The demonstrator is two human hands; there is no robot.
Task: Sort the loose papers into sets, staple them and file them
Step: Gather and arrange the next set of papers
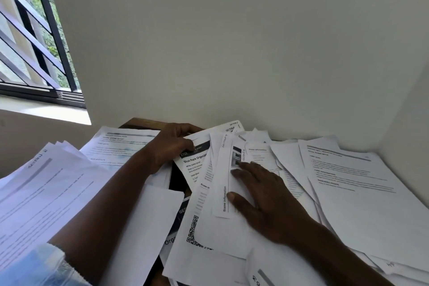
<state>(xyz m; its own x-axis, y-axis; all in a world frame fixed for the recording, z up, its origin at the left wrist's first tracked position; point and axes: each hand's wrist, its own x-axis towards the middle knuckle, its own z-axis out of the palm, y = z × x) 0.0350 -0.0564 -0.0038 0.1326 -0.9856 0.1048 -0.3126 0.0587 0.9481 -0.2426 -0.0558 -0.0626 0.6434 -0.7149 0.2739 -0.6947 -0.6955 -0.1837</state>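
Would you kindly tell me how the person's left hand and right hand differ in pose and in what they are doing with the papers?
The left hand curls its thumb and fingers round the top edge of the Shoe Rack sheet. The right hand lies flat, fingers straight and spread, on the Scene Information sheet. The left hand reaches farther from the camera; the right hand is nearer. Both are bare, and each touches a printed sheet.

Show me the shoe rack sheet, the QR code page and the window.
Shoe rack sheet (195, 159): head view, on its printed title.
QR code page (192, 227): head view, on the code.
Window (30, 37): head view, on its grille.
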